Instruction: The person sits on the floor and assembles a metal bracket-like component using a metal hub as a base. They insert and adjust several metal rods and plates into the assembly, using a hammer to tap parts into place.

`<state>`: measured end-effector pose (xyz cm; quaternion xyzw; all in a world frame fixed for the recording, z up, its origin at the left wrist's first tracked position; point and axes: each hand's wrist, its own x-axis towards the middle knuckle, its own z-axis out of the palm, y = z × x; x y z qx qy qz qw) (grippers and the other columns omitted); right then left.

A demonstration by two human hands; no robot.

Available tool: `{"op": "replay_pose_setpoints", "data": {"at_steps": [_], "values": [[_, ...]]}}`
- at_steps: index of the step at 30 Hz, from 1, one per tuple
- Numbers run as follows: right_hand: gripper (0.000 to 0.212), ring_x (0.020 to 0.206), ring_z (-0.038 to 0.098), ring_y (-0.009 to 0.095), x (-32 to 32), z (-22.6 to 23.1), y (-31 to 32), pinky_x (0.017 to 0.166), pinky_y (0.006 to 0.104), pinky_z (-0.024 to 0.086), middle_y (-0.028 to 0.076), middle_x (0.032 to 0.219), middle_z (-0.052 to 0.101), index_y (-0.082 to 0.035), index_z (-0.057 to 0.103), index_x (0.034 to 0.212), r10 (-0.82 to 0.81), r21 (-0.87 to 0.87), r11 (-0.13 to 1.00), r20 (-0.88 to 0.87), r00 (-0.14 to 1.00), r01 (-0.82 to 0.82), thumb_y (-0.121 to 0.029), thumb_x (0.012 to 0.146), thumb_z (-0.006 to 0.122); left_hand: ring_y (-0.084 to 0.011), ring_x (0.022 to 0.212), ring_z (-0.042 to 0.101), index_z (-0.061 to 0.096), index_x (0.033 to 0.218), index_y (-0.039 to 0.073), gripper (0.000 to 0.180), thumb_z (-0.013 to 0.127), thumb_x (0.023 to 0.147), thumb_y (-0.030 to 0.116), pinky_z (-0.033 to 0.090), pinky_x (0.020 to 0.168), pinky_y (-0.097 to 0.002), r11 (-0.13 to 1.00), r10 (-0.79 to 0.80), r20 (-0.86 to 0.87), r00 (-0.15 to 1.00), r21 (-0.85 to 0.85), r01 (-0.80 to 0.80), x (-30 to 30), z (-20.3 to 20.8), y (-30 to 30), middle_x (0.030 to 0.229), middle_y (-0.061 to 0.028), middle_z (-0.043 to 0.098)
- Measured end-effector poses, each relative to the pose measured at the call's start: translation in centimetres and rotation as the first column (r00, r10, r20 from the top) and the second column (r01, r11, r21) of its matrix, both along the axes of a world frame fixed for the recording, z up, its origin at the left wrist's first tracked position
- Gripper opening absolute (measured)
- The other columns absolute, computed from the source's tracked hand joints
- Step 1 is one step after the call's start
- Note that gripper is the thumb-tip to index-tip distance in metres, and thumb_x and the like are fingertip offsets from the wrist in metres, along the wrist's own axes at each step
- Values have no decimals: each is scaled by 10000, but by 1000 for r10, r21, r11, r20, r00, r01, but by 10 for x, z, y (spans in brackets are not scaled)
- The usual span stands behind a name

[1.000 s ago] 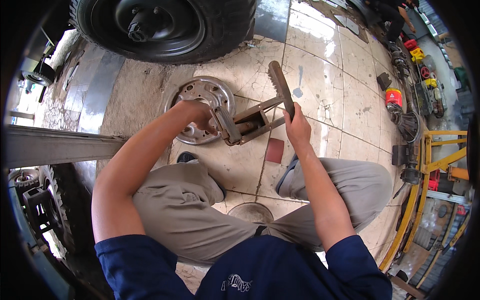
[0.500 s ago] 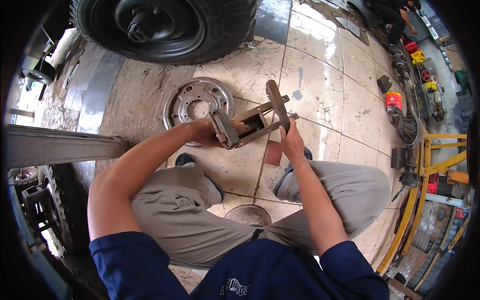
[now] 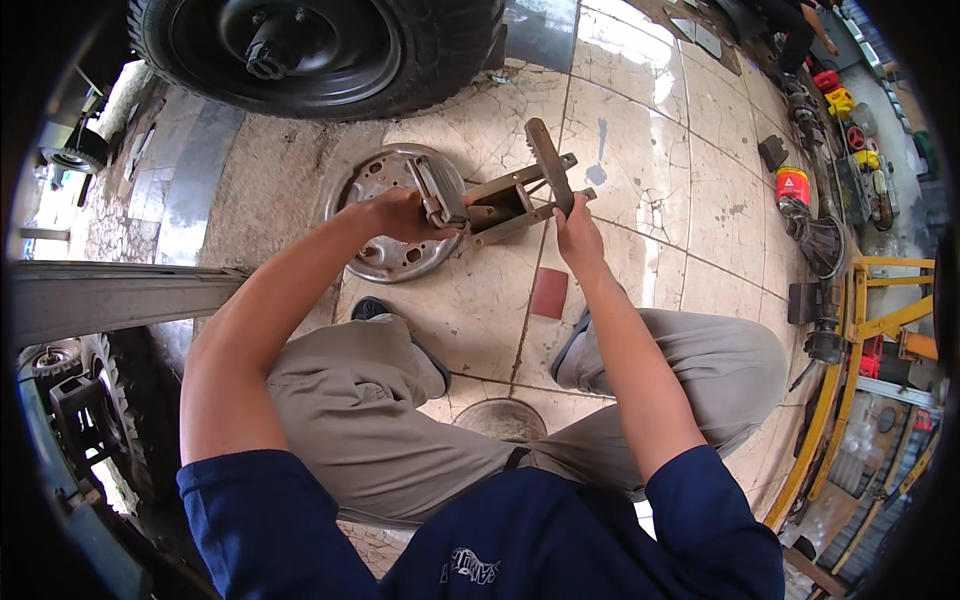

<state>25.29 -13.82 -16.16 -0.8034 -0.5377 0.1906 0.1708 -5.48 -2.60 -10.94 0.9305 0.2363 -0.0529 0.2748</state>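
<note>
Both hands hold a rusty metal frame (image 3: 501, 205) up off the floor. It has two parallel side rails, a block-like left end and a long, slightly curved bar across its right end. My left hand (image 3: 398, 214) is closed around the block-like end, its fingertips partly hidden. My right hand (image 3: 578, 237) grips the near end of the curved metal bar (image 3: 549, 165), thumb pressed against it. Beneath my left hand, a round metal plate with holes (image 3: 405, 259) lies on the tiles. A dark red square sheet (image 3: 549, 293) rests on the floor, closer to me than the frame.
A large tyred wheel (image 3: 400, 60) stands at the far left. Along the right are a red tin (image 3: 792, 185), an axle (image 3: 828, 245) and a yellow metal frame (image 3: 890, 320). A metal beam (image 3: 120, 300) juts in from the left. Another person (image 3: 790, 30) stands far right.
My hands have moved the rusty frame away from me. Its block-like end now overlaps the round plate, and the red sheet shows in full.
</note>
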Motion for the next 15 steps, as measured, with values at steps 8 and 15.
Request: {"op": "replay_pose_setpoints", "data": {"at_steps": [8,15], "values": [[388,973,616,424,-5,7,-27,814,514,490,206,1109,584,-48,460,1224,2,248,969,-31,1000,6,-264,933,599,-300,1118,615,604,1276,167,760,532,818,769,475,963,-416,985,116,-245,962,-98,-144,4,-7,4,1194,-147,653],[395,939,634,418,-6,25,-20,774,510,504,189,1037,645,-68,474,1208,3,82,997,33,999,-6,-300,924,620,-285,912,682,698,1153,149,765,525,795,803,508,862,-415,980,80,-275,958,-153,-125,3,-13,2,940,-137,718]]}}
